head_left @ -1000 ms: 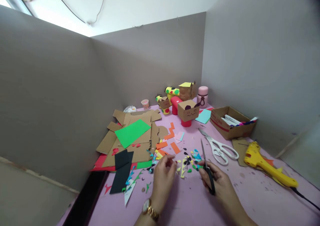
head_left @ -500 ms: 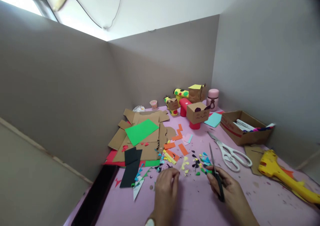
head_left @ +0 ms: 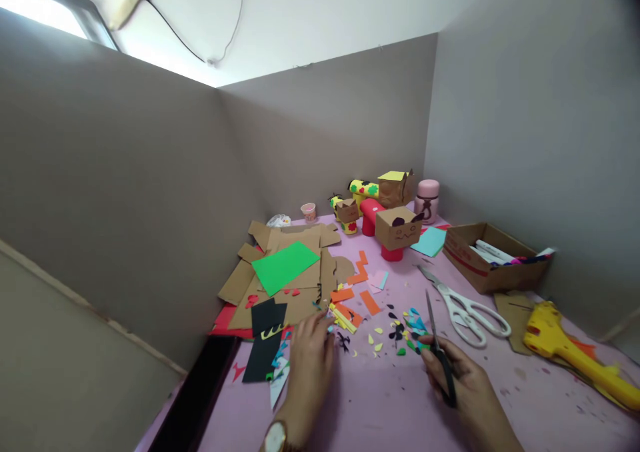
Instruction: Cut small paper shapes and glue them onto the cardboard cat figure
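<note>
head: left hand (head_left: 311, 345) palm-down near scraps (head_left: 344, 319)

Right hand (head_left: 464, 377): grip closed on black-handled scissors (head_left: 433, 325), blades directed toward the far edge of the worktop (head_left: 380, 409). Left hand (head_left: 311, 345): positioned among paper scraps (head_left: 344, 319), just beside a yellow cut-out strip (head_left: 273, 333); contact cannot be determined. Toward left edge: green sheet (head_left: 286, 267) on flattened cardboard (head_left: 303, 303). Toward right edge: white-handled scissors (head_left: 451, 299), yellow hot-glue gun (head_left: 583, 359), cardboard box (head_left: 465, 262) containing markers (head_left: 493, 251). Far right corner: pink flask (head_left: 427, 199). Far edge: paper cup (head_left: 309, 215).
</note>
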### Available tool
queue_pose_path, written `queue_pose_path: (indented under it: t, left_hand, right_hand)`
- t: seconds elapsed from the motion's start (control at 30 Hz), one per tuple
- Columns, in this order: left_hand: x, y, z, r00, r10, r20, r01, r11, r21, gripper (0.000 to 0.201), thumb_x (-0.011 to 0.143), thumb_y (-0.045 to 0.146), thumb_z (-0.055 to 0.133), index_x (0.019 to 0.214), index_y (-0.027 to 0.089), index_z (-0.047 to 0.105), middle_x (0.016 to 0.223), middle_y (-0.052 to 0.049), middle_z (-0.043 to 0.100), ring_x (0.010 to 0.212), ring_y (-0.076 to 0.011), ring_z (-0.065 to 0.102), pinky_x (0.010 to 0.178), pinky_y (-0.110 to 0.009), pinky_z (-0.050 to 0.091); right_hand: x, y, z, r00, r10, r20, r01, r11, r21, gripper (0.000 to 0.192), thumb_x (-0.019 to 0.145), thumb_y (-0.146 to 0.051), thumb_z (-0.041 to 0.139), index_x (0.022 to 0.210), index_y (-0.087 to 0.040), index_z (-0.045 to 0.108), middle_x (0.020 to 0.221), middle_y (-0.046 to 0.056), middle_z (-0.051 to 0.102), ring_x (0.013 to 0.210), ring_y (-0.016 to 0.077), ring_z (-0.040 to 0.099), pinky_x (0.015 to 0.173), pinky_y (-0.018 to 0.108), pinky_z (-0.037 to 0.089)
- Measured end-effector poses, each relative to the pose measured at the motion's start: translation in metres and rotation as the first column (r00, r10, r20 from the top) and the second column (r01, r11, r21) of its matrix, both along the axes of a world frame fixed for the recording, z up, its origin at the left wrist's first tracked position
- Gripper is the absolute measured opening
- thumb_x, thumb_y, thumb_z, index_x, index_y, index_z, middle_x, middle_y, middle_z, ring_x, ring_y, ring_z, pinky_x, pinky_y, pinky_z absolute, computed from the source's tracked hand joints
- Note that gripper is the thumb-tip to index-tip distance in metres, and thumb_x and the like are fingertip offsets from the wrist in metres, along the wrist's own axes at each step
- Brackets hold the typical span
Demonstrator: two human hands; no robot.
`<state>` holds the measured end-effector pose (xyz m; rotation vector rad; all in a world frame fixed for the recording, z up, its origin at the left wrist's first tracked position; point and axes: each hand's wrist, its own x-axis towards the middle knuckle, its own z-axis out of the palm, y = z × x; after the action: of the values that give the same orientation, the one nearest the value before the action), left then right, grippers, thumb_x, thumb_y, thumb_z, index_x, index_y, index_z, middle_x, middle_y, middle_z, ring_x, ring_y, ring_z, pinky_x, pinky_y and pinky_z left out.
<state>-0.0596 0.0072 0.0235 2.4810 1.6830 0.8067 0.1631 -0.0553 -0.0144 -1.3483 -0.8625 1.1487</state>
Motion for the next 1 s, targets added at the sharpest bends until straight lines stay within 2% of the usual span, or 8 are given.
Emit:
queue_pose_path:
  t: [0.1, 0.23, 0.37, 0.47, 0.63, 0.73, 0.83, 1.0]
  left_hand:
    - [0.028, 0.015, 0.001, 0.994, -0.072, -0.086, 0.065, 0.995, -0.076, 0.039, 0.077, 0.002, 0.042, 0.105, 0.02, 0.062, 0.122, -0.011, 0.059, 0.116, -0.0281, 0.047, 0.094, -0.044, 0.038]
    - [0.041, 0.029, 0.003, 0.984, -0.135, -0.112, 0.122, 0.986, -0.117, 0.034, 0.073, 0.0, 0.044, 0.087, 0.021, 0.067, 0.103, -0.009, 0.065, 0.105, -0.0278, 0.052, 0.092, -0.045, 0.037]
    - [0.044, 0.023, 0.007, 0.981, -0.169, -0.093, 0.152, 0.975, -0.164, 0.027, 0.079, 0.008, 0.044, 0.092, 0.02, 0.066, 0.101, -0.01, 0.064, 0.099, -0.0263, 0.055, 0.088, -0.041, 0.04]
    - [0.05, 0.013, 0.007, 0.972, -0.227, -0.056, 0.203, 0.94, -0.275, 0.024, 0.079, 0.012, 0.049, 0.095, 0.02, 0.065, 0.099, -0.009, 0.064, 0.094, -0.0261, 0.057, 0.083, -0.038, 0.042]
    - [0.068, 0.01, 0.003, 0.975, -0.223, -0.014, 0.203, 0.909, -0.363, 0.027, 0.077, 0.006, 0.046, 0.092, 0.019, 0.065, 0.091, -0.01, 0.066, 0.088, -0.0258, 0.059, 0.078, -0.035, 0.044]
    - [0.083, 0.012, 0.001, 0.968, -0.248, 0.04, 0.248, 0.914, -0.322, 0.027, 0.081, 0.008, 0.044, 0.095, 0.018, 0.065, 0.094, -0.01, 0.065, 0.091, -0.0253, 0.058, 0.08, -0.035, 0.045]
    - [0.098, 0.007, 0.0, 0.958, -0.287, 0.027, 0.284, 0.921, -0.267, 0.027, 0.082, 0.01, 0.046, 0.097, 0.02, 0.066, 0.097, -0.01, 0.063, 0.093, -0.026, 0.056, 0.081, -0.037, 0.045]
    - [0.106, -0.004, -0.005, 0.933, -0.361, 0.019, 0.352, 0.895, -0.276, 0.031, 0.08, 0.009, 0.05, 0.101, 0.024, 0.067, 0.106, -0.011, 0.062, 0.1, -0.0275, 0.054, 0.084, -0.04, 0.044]
  right_hand:
    - [0.003, 0.003, 0.003, 0.999, -0.048, -0.001, 0.048, 0.999, 0.0, 0.06, 0.067, -0.064, 0.063, 0.101, -0.016, 0.053, 0.052, -0.009, 0.038, 0.047, 0.0099, 0.032, 0.045, 0.022, 0.024]
    - [0.009, 0.004, 0.01, 0.987, -0.15, -0.05, 0.15, 0.989, -0.013, 0.059, 0.065, -0.061, 0.068, 0.101, -0.018, 0.056, 0.05, -0.008, 0.043, 0.047, 0.0109, 0.038, 0.044, 0.022, 0.029]
    - [0.015, 0.003, 0.021, 0.949, -0.276, -0.152, 0.285, 0.957, 0.042, 0.057, 0.061, -0.061, 0.072, 0.098, -0.02, 0.057, 0.052, -0.007, 0.047, 0.047, 0.0102, 0.041, 0.042, 0.02, 0.032]
    - [0.018, 0.003, 0.029, 0.914, -0.328, -0.237, 0.352, 0.934, 0.067, 0.051, 0.063, -0.058, 0.072, 0.092, -0.02, 0.057, 0.052, -0.007, 0.048, 0.048, 0.0094, 0.042, 0.041, 0.018, 0.033]
    - [0.019, 0.005, 0.033, 0.906, -0.32, -0.278, 0.345, 0.937, 0.045, 0.05, 0.064, -0.059, 0.071, 0.093, -0.02, 0.058, 0.052, -0.007, 0.047, 0.048, 0.0084, 0.041, 0.04, 0.017, 0.031]
    - [0.019, 0.005, 0.033, 0.902, -0.318, -0.293, 0.348, 0.936, 0.054, 0.05, 0.064, -0.058, 0.072, 0.092, -0.02, 0.057, 0.052, -0.007, 0.047, 0.049, 0.0088, 0.041, 0.04, 0.016, 0.031]
    - [0.019, 0.004, 0.034, 0.899, -0.313, -0.308, 0.345, 0.937, 0.057, 0.048, 0.065, -0.056, 0.072, 0.092, -0.02, 0.056, 0.051, -0.008, 0.047, 0.048, 0.0088, 0.041, 0.04, 0.016, 0.031]
    - [0.019, 0.004, 0.037, 0.89, -0.313, -0.332, 0.35, 0.935, 0.055, 0.048, 0.064, -0.055, 0.073, 0.09, -0.02, 0.056, 0.049, -0.008, 0.048, 0.046, 0.0083, 0.039, 0.04, 0.016, 0.03]
